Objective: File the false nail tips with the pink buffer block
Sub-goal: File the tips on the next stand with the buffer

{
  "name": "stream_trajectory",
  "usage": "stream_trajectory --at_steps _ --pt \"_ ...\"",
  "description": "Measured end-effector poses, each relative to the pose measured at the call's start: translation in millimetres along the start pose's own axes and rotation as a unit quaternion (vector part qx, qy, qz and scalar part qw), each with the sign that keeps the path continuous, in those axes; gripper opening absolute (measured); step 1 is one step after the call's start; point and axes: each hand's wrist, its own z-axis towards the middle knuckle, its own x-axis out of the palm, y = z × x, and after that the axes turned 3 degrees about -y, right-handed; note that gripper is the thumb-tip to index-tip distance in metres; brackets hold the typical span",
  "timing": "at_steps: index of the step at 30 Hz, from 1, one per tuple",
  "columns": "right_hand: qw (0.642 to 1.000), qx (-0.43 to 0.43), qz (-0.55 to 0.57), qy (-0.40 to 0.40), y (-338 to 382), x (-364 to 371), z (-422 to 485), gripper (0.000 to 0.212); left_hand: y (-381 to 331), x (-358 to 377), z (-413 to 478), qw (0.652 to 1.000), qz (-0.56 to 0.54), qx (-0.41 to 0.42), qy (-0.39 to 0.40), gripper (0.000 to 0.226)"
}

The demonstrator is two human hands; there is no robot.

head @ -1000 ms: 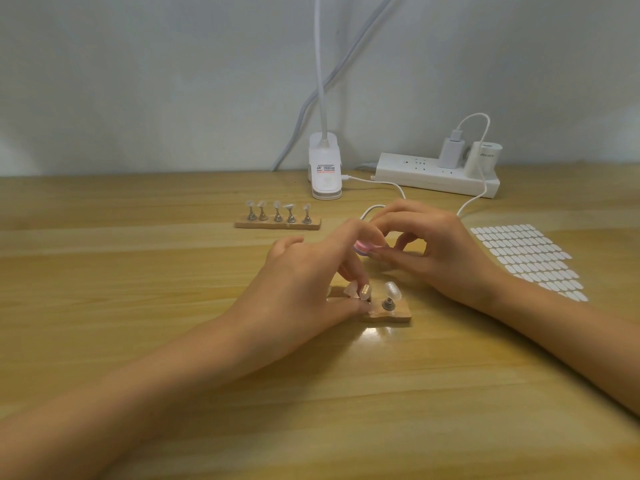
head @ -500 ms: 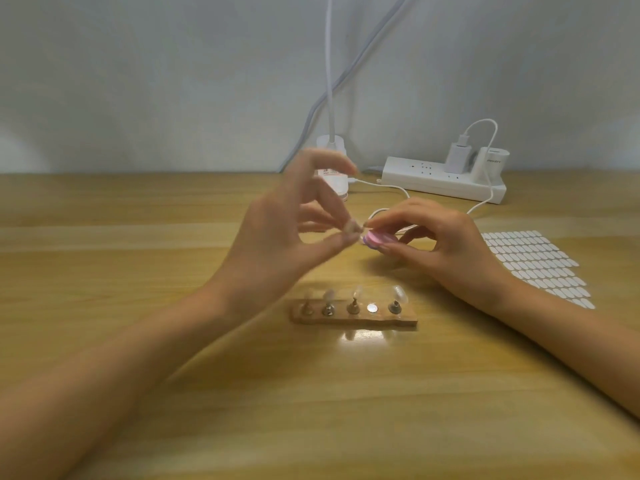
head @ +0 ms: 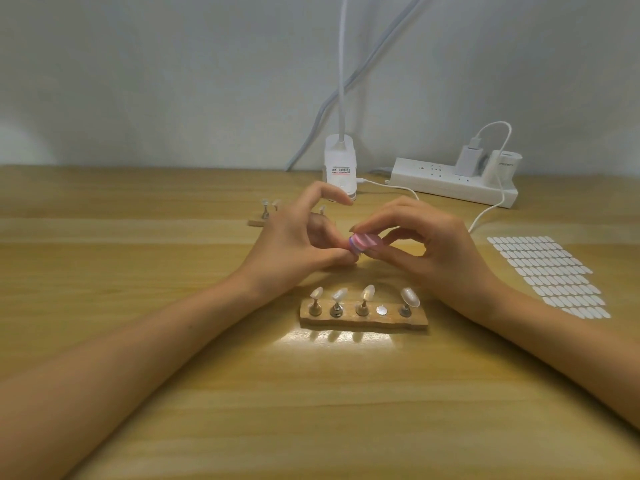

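Observation:
My right hand point(head: 426, 251) pinches the pink buffer block point(head: 468, 242) between thumb and fingers above the table. My left hand point(head: 301, 247) pinches a small nail tip on its stand against the block's left end; the tip itself is mostly hidden by my fingers. In front of my hands lies a wooden holder point(head: 363, 320) with several metal stands, each topped by a pale false nail tip point(head: 409, 296). One spot on it shows only a bare round magnet point(head: 381, 310).
A second wooden holder point(head: 258, 221) with nail stands lies behind my left hand. A sheet of white adhesive tabs point(head: 550, 275) lies at the right. A clip lamp base point(head: 340, 171), a power strip point(head: 450, 183) and a white cable point(head: 485, 216) line the wall.
My left hand lifted a nail stand off the near holder, leaving a bare magnet, and brought it to the buffer block. Both hands have since settled lower, closer to the table.

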Motion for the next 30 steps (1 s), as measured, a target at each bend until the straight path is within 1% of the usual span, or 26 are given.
stream_trajectory --at_steps 5,8,10,11,12,15,16,18,19,21,22,25,28,30 --pt "1.0 -0.019 -0.006 0.014 -1.2 1.3 -1.5 0.014 -5.3 2.0 -2.2 0.998 0.052 0.025 -0.002 0.056" --pt "1.0 0.023 0.012 -0.009 -2.8 -1.5 -1.1 0.012 -5.7 2.9 -2.5 0.997 0.076 0.033 -0.002 0.053" --pt "1.0 0.0 -0.004 0.005 -0.7 -0.8 -1.3 0.013 -4.7 3.3 -1.9 0.996 0.089 0.03 -0.003 0.049" --pt "0.999 -0.025 -0.022 0.018 -0.1 0.6 -1.7 0.014 -3.8 3.6 -1.4 0.996 0.089 0.026 -0.001 0.047" --pt "0.999 -0.032 -0.034 0.024 -0.4 1.7 -1.8 0.014 -2.9 3.7 -0.7 0.996 0.088 0.021 0.004 0.047" --pt "1.0 0.023 -0.012 0.004 -4.0 -1.2 -0.6 0.013 -0.7 3.2 1.6 0.996 0.085 0.016 0.021 0.05" --pt "1.0 0.019 -0.013 0.009 -3.2 -1.3 -0.5 0.013 -0.4 3.3 1.9 0.996 0.082 0.016 0.024 0.05" --pt "0.999 -0.026 -0.038 0.03 -1.6 0.6 -0.9 0.014 -0.3 3.6 2.2 0.996 0.08 0.017 0.023 0.048" --pt "0.998 -0.028 -0.04 0.03 -2.0 1.7 -1.0 0.015 -0.3 3.7 2.3 0.996 0.082 0.019 0.022 0.048" --pt "1.0 0.017 -0.019 0.008 -4.3 -0.1 0.5 0.015 -0.6 4.3 2.2 0.995 0.091 0.025 0.026 0.048" --pt "1.0 0.025 -0.015 0.004 -4.2 -1.1 0.8 0.015 -0.8 4.5 2.1 0.995 0.093 0.025 0.027 0.048" --pt "0.998 -0.034 -0.048 0.029 -2.4 1.0 -1.4 0.016 -1.7 5.0 1.8 0.995 0.091 0.022 0.02 0.046" --pt "1.0 0.021 -0.021 -0.004 -3.9 -2.1 0.1 0.015 -2.4 5.0 1.6 0.995 0.093 0.022 0.027 0.047" --pt "0.999 -0.01 -0.039 0.014 -2.4 -1.3 -0.9 0.016 -2.5 5.4 1.5 0.995 0.094 0.024 0.024 0.045"
